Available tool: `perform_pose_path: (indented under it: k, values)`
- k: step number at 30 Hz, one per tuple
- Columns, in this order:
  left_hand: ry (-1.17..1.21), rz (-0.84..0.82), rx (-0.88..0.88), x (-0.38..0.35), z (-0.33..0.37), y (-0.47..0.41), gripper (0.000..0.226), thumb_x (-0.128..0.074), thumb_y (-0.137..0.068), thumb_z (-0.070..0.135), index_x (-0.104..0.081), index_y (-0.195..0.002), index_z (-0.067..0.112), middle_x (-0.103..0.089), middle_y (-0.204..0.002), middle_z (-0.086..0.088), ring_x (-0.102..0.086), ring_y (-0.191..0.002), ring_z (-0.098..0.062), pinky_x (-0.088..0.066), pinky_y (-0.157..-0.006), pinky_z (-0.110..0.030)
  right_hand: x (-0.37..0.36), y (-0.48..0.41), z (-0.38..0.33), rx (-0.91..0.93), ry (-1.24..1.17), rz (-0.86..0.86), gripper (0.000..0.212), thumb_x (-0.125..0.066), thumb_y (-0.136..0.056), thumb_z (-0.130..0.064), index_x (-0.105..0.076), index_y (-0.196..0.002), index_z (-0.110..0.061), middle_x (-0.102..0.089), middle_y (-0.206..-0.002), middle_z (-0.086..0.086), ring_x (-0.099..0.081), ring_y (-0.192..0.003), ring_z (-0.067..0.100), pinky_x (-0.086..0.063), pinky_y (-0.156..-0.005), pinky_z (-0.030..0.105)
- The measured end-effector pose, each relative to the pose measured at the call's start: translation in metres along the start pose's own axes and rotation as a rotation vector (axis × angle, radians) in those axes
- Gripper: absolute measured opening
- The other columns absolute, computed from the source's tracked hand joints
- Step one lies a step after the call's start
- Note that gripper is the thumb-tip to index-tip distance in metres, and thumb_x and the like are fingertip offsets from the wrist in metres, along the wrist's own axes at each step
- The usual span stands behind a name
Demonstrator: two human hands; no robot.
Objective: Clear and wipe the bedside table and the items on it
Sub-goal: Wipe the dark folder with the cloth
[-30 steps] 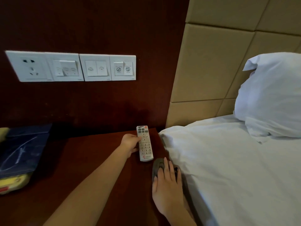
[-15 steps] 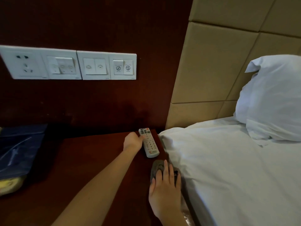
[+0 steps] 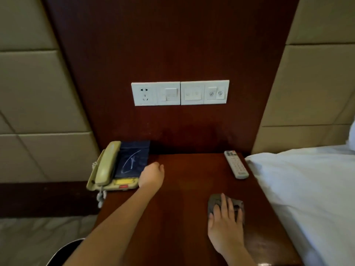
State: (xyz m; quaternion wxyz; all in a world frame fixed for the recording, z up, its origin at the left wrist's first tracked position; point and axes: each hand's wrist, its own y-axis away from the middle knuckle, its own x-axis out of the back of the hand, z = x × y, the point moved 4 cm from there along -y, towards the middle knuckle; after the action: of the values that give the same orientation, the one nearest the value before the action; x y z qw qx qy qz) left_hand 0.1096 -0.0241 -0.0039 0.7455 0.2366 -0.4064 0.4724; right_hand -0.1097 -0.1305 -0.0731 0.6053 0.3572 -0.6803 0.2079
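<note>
Mostly bare, the dark red-brown bedside table [image 3: 188, 189] stands against a wooden wall panel [image 3: 172, 45] of the same colour, on which a white strip of socket and switches [image 3: 180, 93] is fixed. Beige padded panels [image 3: 38, 83] cover the wall at both sides. A bed with white sheet [image 3: 307, 189] lies just beside the table's right edge. On the back left corner stands a beige telephone [image 3: 105, 166] with a dark blue folder [image 3: 132, 160] on it; the white remote control [image 3: 236, 164] lies at the back right edge. The right hand [image 3: 225, 225] lies flat, fingers spread, on a grey cloth [image 3: 214, 203] at the front right. The left hand [image 3: 151, 175] is at the folder's near corner with fingers curled; whether it grips something I cannot tell.
</note>
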Motion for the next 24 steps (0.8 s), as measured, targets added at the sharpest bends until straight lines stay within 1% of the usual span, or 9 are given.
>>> perform_pose_path:
  k: [4,7,9,11,15,18,20,22,24]
  values:
    - [0.182,-0.040,0.192,0.015,-0.047,0.014,0.036,-0.037,-0.101,0.031,-0.061,-0.097,0.004,-0.066,-0.085,-0.010,-0.061,-0.071,-0.025,-0.052,-0.070,-0.037,-0.013,0.012,-0.050,0.131,0.003,-0.010,0.050,-0.016,-0.102,-0.039,-0.025,-0.148,-0.022,0.014,-0.160,0.003,0.014,-0.147,0.022,0.002,-0.119,0.049]
    - [0.543,-0.140,0.496,0.011,-0.064,0.027,0.044,-0.038,-0.101,0.034,-0.057,-0.111,-0.004,-0.066,-0.086,-0.010,-0.056,-0.062,-0.020,-0.044,-0.055,-0.030,-0.020,0.017,-0.073,0.183,0.006,-0.020,0.050,-0.017,-0.102,-0.038,-0.026,-0.148,-0.021,0.014,-0.160,0.004,0.014,-0.147,0.023,0.003,-0.118,0.049]
    - [0.959,-0.231,0.709,0.006,-0.065,0.032,0.048,-0.042,-0.100,0.037,-0.048,-0.125,-0.003,-0.065,-0.105,-0.015,-0.060,-0.073,-0.022,-0.045,-0.058,-0.029,-0.020,0.016,-0.078,0.198,0.012,-0.011,0.050,-0.017,-0.102,-0.038,-0.026,-0.148,-0.021,0.013,-0.160,0.004,0.014,-0.147,0.023,0.004,-0.118,0.049]
    - [1.282,-0.280,0.841,0.003,-0.063,0.028,0.061,-0.046,-0.097,0.042,-0.039,-0.137,-0.002,-0.059,-0.124,-0.015,-0.061,-0.096,-0.024,-0.049,-0.072,-0.031,-0.020,0.013,-0.079,0.204,0.019,-0.017,0.050,-0.017,-0.102,-0.038,-0.025,-0.149,-0.020,0.013,-0.160,0.004,0.014,-0.147,0.022,0.005,-0.118,0.048]
    - [1.662,-0.277,0.921,-0.002,-0.049,0.018,0.062,-0.040,-0.099,0.045,-0.031,-0.146,0.005,-0.049,-0.140,-0.006,-0.048,-0.128,-0.015,-0.039,-0.098,-0.027,-0.020,0.011,-0.079,0.202,0.004,0.004,0.053,-0.011,-0.101,-0.039,-0.026,-0.148,-0.021,0.012,-0.161,0.003,0.014,-0.147,0.022,0.006,-0.117,0.048]
    - [1.722,-0.228,0.917,-0.003,-0.044,0.014,0.054,-0.041,-0.100,0.039,-0.036,-0.143,0.007,-0.054,-0.136,-0.001,-0.052,-0.124,-0.011,-0.042,-0.091,-0.025,-0.023,0.010,-0.080,0.222,-0.006,0.035,0.086,0.017,-0.078,-0.045,-0.029,-0.147,-0.022,0.009,-0.161,0.003,0.011,-0.147,0.022,0.006,-0.116,0.048]
    - [1.650,-0.194,0.912,-0.003,-0.045,0.013,0.045,-0.046,-0.099,0.034,-0.045,-0.135,0.008,-0.061,-0.122,0.001,-0.060,-0.106,-0.011,-0.046,-0.072,-0.024,-0.024,0.010,-0.079,0.231,0.007,0.041,0.099,0.023,-0.066,-0.046,-0.030,-0.146,-0.022,0.008,-0.161,0.004,0.011,-0.147,0.023,0.005,-0.116,0.048]
    - [1.614,-0.166,0.886,-0.003,-0.045,0.013,0.034,-0.049,-0.098,0.027,-0.051,-0.125,0.007,-0.063,-0.104,-0.001,-0.061,-0.084,-0.012,-0.045,-0.063,-0.024,-0.023,0.011,-0.079,0.236,-0.011,0.046,0.086,0.017,-0.078,-0.046,-0.029,-0.147,-0.022,0.009,-0.161,0.003,0.012,-0.147,0.022,0.005,-0.116,0.048]
    - [1.624,-0.176,0.811,-0.002,-0.044,0.015,0.021,-0.050,-0.098,0.021,-0.053,-0.109,0.003,-0.060,-0.097,-0.005,-0.058,-0.078,-0.014,-0.046,-0.067,-0.025,-0.023,0.010,-0.078,0.222,0.016,0.021,0.061,-0.002,-0.096,-0.043,-0.027,-0.148,-0.022,0.011,-0.161,0.003,0.013,-0.147,0.022,0.006,-0.117,0.048]
